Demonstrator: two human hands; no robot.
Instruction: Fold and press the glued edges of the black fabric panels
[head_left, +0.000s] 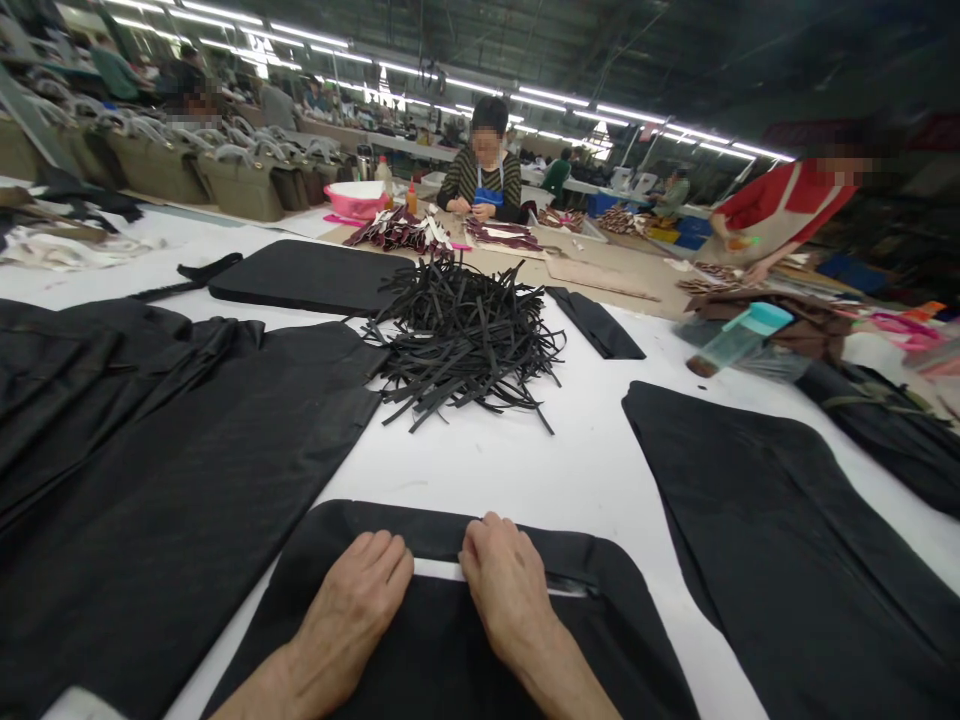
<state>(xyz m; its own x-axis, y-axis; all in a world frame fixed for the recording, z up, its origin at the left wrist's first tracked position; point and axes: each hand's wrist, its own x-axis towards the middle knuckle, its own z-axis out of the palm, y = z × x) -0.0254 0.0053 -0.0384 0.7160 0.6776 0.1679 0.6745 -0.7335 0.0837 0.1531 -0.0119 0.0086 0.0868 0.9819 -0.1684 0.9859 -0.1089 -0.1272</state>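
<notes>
A black fabric panel [420, 650] with rounded corners lies in front of me on the white tabletop. Across its upper part runs a long narrow slot; a white strip [439, 569] shows in it between my hands, and whether this is tape or the tabletop I cannot tell. My left hand [360, 590] has its fingers curled down on the panel at the left of that strip. At the right of it, my right hand [506, 580] is closed, its fingers bunched at the slot's edge. The fingertips of both hands are largely hidden.
A heap of black strips [472, 340] lies beyond the panel, beside a black padded board [300, 275]. Black fabric pieces lie left [150, 470] and right [795, 540]. A bottle with a turquoise lid [742, 335] lies tilted at right. Co-workers [484, 170] work across the table.
</notes>
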